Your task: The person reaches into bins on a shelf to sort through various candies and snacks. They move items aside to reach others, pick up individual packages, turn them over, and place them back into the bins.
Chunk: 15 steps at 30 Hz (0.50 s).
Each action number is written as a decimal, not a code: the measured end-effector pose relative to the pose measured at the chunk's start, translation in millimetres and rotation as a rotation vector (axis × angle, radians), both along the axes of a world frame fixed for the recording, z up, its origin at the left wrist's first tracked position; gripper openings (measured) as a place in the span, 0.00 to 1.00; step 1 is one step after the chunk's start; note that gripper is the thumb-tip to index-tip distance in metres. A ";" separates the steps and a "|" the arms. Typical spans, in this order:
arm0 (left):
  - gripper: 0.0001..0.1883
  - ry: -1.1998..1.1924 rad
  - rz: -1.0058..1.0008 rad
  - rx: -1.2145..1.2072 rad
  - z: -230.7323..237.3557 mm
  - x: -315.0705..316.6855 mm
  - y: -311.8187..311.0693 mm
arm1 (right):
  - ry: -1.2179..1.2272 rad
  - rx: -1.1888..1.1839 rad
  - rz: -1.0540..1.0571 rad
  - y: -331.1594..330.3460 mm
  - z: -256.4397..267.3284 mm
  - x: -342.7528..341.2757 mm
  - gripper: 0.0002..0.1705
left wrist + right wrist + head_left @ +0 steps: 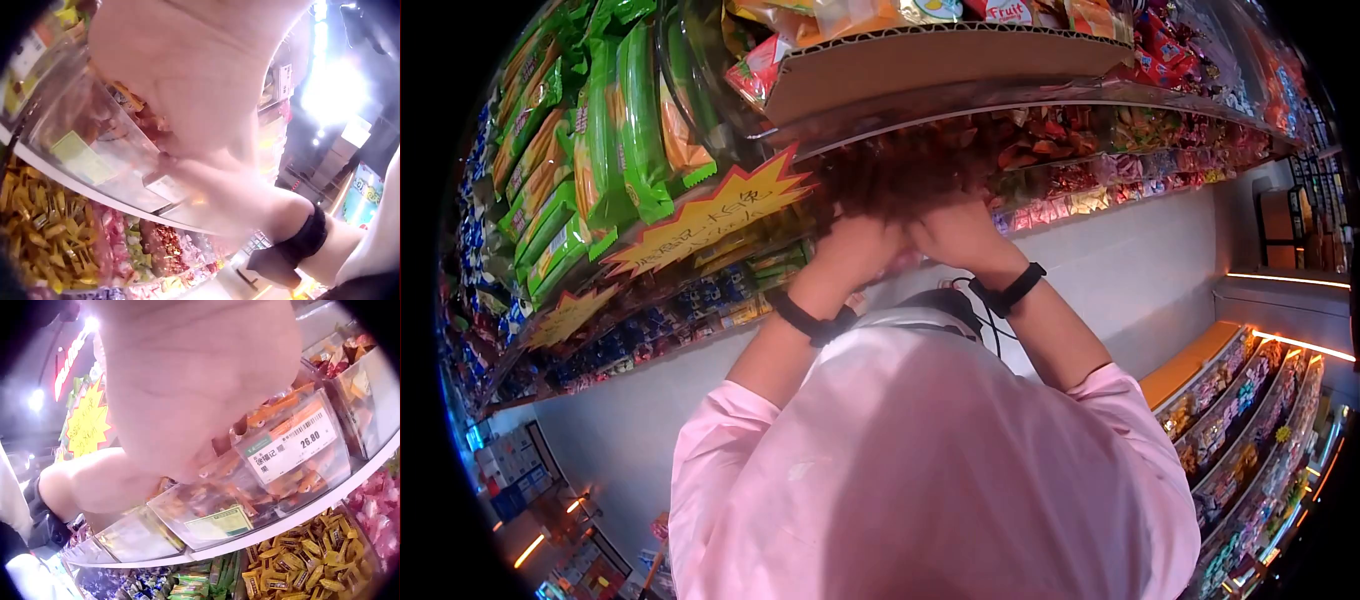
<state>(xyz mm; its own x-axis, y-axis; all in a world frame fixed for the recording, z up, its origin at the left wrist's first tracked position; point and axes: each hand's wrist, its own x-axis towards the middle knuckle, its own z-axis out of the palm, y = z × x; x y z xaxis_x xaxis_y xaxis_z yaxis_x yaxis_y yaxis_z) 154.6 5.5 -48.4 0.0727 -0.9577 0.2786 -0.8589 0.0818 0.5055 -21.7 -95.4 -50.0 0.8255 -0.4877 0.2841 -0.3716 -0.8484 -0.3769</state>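
Observation:
Side by side at the shelf edge, the left hand (862,245) and right hand (965,235) reach over a bin in shadow, wrists banded in black. Their fingers are hidden in the dark. In the left wrist view the left palm (187,75) fills the top, with the other forearm behind it. The right wrist view shows the right palm (200,381) over a clear bin of orange-wrapped pieces (312,481), whose price label (290,444) reads 26.80. Whether either hand holds anything cannot be seen.
A cardboard box (960,65) of packets stands beyond the hands. Green packs (605,140) and a yellow star-shaped sign (710,220) are at the left. Yellow-wrapped candies (306,556) lie on a lower shelf; candy racks (1250,430) stand at the right.

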 end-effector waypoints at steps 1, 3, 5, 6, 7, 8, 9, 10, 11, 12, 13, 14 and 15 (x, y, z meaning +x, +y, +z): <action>0.38 0.020 0.003 -0.014 2.8 -1.5 2.1 | 0.004 -0.055 -0.005 -0.6 0.8 -1.2 0.26; 0.37 0.009 -0.025 0.020 6.8 1.0 9.7 | -0.016 -0.170 0.008 -5.1 5.6 -1.4 0.26; 0.37 0.019 -0.015 0.108 8.1 -1.2 17.5 | -0.064 -0.281 0.045 -16.5 10.9 0.2 0.27; 0.37 0.032 0.007 0.174 8.7 -4.5 21.6 | -0.052 -0.298 0.050 -21.1 10.1 -0.4 0.26; 0.37 0.045 0.032 0.240 8.9 -10.0 25.3 | -0.042 -0.316 0.058 -26.3 9.2 -1.2 0.26; 0.36 0.054 0.063 0.286 9.6 -16.2 27.4 | -0.034 -0.333 0.070 -29.5 9.2 -3.0 0.26; 0.36 0.062 0.100 0.328 11.6 -21.1 27.0 | -0.026 -0.338 0.086 -32.4 8.1 -4.7 0.25; 0.36 0.066 0.140 0.362 15.0 -23.8 24.3 | -0.025 -0.350 0.104 -37.8 6.0 -3.9 0.25; 0.35 0.002 0.154 0.274 15.4 -26.1 21.0 | -0.028 -0.365 0.122 -44.4 4.8 -1.6 0.24; 0.35 -0.062 0.169 0.192 10.9 -30.4 19.7 | -0.054 -0.334 0.139 -48.4 3.4 -1.4 0.23; 0.35 -0.126 0.184 0.120 5.7 -36.1 22.1 | -0.076 -0.294 0.159 -48.4 0.7 -4.1 0.23; 0.34 -0.117 0.202 0.119 2.1 -40.6 23.3 | -0.099 -0.254 0.181 -47.7 -0.5 -5.8 0.22; 0.34 -0.111 0.221 0.115 -1.0 -42.9 21.8 | -0.039 -0.248 0.199 -46.1 4.1 -6.5 0.22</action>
